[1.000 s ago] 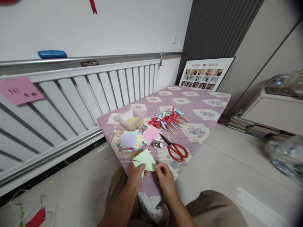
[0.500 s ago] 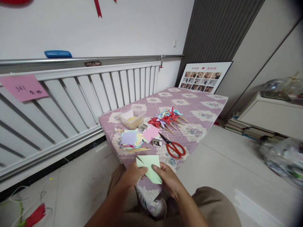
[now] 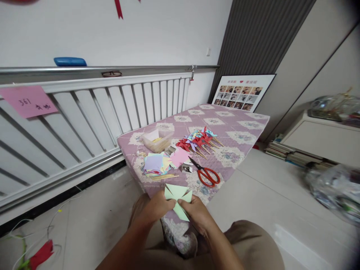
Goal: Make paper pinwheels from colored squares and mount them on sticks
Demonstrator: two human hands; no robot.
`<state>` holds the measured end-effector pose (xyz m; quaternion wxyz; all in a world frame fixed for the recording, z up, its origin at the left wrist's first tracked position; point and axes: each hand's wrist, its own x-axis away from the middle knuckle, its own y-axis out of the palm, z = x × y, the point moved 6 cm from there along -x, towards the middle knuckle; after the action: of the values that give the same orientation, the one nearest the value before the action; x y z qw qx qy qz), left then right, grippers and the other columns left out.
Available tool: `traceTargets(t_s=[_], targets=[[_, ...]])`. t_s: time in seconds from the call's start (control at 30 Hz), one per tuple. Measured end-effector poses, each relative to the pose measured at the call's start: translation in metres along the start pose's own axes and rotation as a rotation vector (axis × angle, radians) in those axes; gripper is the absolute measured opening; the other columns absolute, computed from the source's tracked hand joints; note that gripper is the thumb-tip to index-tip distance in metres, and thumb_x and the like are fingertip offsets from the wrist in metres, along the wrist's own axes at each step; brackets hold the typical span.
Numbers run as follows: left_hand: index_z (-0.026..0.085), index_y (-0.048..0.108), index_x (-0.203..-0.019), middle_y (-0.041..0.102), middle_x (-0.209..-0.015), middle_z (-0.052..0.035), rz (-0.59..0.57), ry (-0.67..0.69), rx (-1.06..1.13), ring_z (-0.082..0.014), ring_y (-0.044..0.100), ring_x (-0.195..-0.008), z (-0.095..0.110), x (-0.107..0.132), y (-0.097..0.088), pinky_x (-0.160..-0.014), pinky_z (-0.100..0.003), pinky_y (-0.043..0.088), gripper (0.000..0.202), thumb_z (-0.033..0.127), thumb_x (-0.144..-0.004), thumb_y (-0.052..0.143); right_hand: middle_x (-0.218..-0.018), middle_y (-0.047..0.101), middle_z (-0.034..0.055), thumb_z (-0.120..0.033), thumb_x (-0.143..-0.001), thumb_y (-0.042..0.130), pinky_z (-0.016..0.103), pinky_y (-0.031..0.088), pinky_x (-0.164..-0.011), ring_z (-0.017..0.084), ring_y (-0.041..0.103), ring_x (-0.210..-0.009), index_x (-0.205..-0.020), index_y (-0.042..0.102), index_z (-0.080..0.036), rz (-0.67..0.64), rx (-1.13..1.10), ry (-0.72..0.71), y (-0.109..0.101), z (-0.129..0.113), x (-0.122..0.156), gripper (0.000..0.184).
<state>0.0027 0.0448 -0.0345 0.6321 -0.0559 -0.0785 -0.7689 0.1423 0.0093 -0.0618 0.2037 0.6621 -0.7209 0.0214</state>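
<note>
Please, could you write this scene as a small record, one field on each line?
Left hand: grips left side of green paper, thumb on top
Right hand: grips its right side, thumb on top
Green paper: slits at both far corners
Scissors: red-handled, lying on patterned cloth
Pinwheels: grouped beyond scissors
Paper stack: left of scissors

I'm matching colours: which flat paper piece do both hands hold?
The pale green slit paper square; the lavender paper square and pink paper sheet lie unheld.

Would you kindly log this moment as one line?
Left hand: grips slit green paper; right hand: grips same paper; red-handled scissors: lying on floral tablecloth; paper pinwheels: beyond scissors
</note>
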Motion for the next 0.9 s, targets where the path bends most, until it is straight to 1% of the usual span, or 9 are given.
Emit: traceTargets(t_s=[0.1, 0.17, 0.23, 0.3, 0.4, 0.53, 0.67, 0.8, 0.9], targets=[[0.021, 0.072, -0.068, 0.070, -0.066, -0.0005, -0.123, 0.030, -0.135, -0.0170, 0.056, -0.060, -0.004, -0.002, 0.003, -0.058, -0.025, 0.043, 0.016, 0.009, -0.059, 0.067, -0.068, 0.076, 0.0035, -0.028, -0.060, 0.074, 0.026, 0.045, -0.051, 0.017, 0.062, -0.053, -0.079, 0.075, -0.015, 0.039, -0.013, -0.004, 0.000, 0.001, 0.001, 0.024], [0.020, 0.072, -0.073, 0.069, -0.068, -0.0016, -0.116, -0.001, -0.120, -0.0155, 0.054, -0.058, -0.008, -0.002, 0.001, -0.054, -0.024, 0.041, 0.010, 0.019, -0.064, 0.068, -0.069, 0.076, 0.0043, -0.028, -0.061, 0.073, 0.026, 0.046, -0.051, 0.017, 0.063, -0.053, -0.080, 0.074, -0.015, 0.061, -0.041, -0.014, 0.001, 0.000, 0.003, 0.023], [0.018, 0.070, -0.083, 0.069, -0.075, -0.0031, -0.066, -0.067, 0.008, -0.0148, 0.056, -0.060, -0.014, 0.002, -0.001, -0.053, -0.023, 0.041, 0.019, 0.030, -0.069, 0.068, -0.071, 0.077, 0.0054, -0.030, -0.063, 0.073, 0.027, 0.047, -0.052, 0.018, 0.064, -0.053, -0.082, 0.072, -0.015, 0.087, -0.082, -0.028, 0.001, -0.002, 0.005, 0.024], [0.018, 0.066, -0.092, 0.068, -0.084, -0.0043, -0.004, -0.127, 0.228, -0.0148, 0.059, -0.066, -0.021, 0.009, 0.000, -0.056, -0.022, 0.042, 0.032, 0.041, -0.071, 0.067, -0.073, 0.077, 0.0059, -0.032, -0.064, 0.072, 0.028, 0.048, -0.052, 0.019, 0.065, -0.054, -0.084, 0.071, -0.016, 0.122, -0.122, -0.042, 0.001, -0.004, 0.007, 0.026], [0.018, 0.063, -0.094, 0.067, -0.087, -0.0052, 0.026, -0.175, 0.476, -0.0152, 0.060, -0.072, -0.032, 0.024, 0.010, -0.061, -0.023, 0.043, 0.041, 0.050, -0.069, 0.070, -0.074, 0.077, 0.0057, -0.034, -0.065, 0.072, 0.028, 0.049, -0.053, 0.020, 0.066, -0.057, -0.082, 0.069, -0.017, 0.169, -0.167, -0.057, 0.001, -0.005, 0.008, 0.024], [0.018, 0.067, -0.090, 0.068, -0.082, -0.0049, 0.011, -0.188, 0.519, -0.0157, 0.060, -0.072, -0.045, 0.032, 0.027, -0.063, -0.024, 0.044, 0.036, 0.045, -0.066, 0.075, -0.077, 0.077, 0.0057, -0.034, -0.066, 0.071, 0.030, 0.051, -0.057, 0.020, 0.067, -0.059, -0.084, 0.068, -0.017, 0.180, -0.197, -0.059, 0.006, -0.001, 0.007, 0.025], [0.019, 0.069, -0.088, 0.071, -0.081, -0.0055, 0.039, -0.149, 0.576, -0.0181, 0.061, -0.070, -0.039, 0.026, 0.037, -0.062, -0.026, 0.045, 0.030, 0.037, -0.065, 0.074, -0.079, 0.078, 0.0057, -0.035, -0.066, 0.072, 0.029, 0.052, -0.058, 0.021, 0.068, -0.062, -0.086, 0.069, -0.017, 0.173, -0.197, -0.051, 0.012, 0.002, 0.009, 0.027], [0.017, 0.068, -0.081, 0.067, -0.068, -0.0034, 0.151, -0.148, 0.499, -0.0160, 0.056, -0.058, -0.027, 0.024, 0.035, -0.052, -0.025, 0.039, 0.022, 0.030, -0.063, 0.070, -0.084, 0.078, 0.0068, -0.036, -0.066, 0.072, 0.029, 0.052, -0.059, 0.023, 0.070, -0.067, -0.087, 0.070, -0.016, 0.192, -0.186, -0.061, 0.016, -0.001, 0.012, 0.030], [0.015, 0.067, -0.076, 0.064, -0.062, -0.0024, 0.236, -0.181, 0.381, -0.0140, 0.052, -0.053, -0.024, 0.026, 0.031, -0.049, -0.024, 0.035, 0.018, 0.029, -0.065, 0.066, -0.087, 0.078, 0.0069, -0.036, -0.065, 0.073, 0.028, 0.052, -0.060, 0.023, 0.071, -0.072, -0.086, 0.071, -0.015, 0.212, -0.188, -0.087, 0.016, -0.006, 0.013, 0.029]])
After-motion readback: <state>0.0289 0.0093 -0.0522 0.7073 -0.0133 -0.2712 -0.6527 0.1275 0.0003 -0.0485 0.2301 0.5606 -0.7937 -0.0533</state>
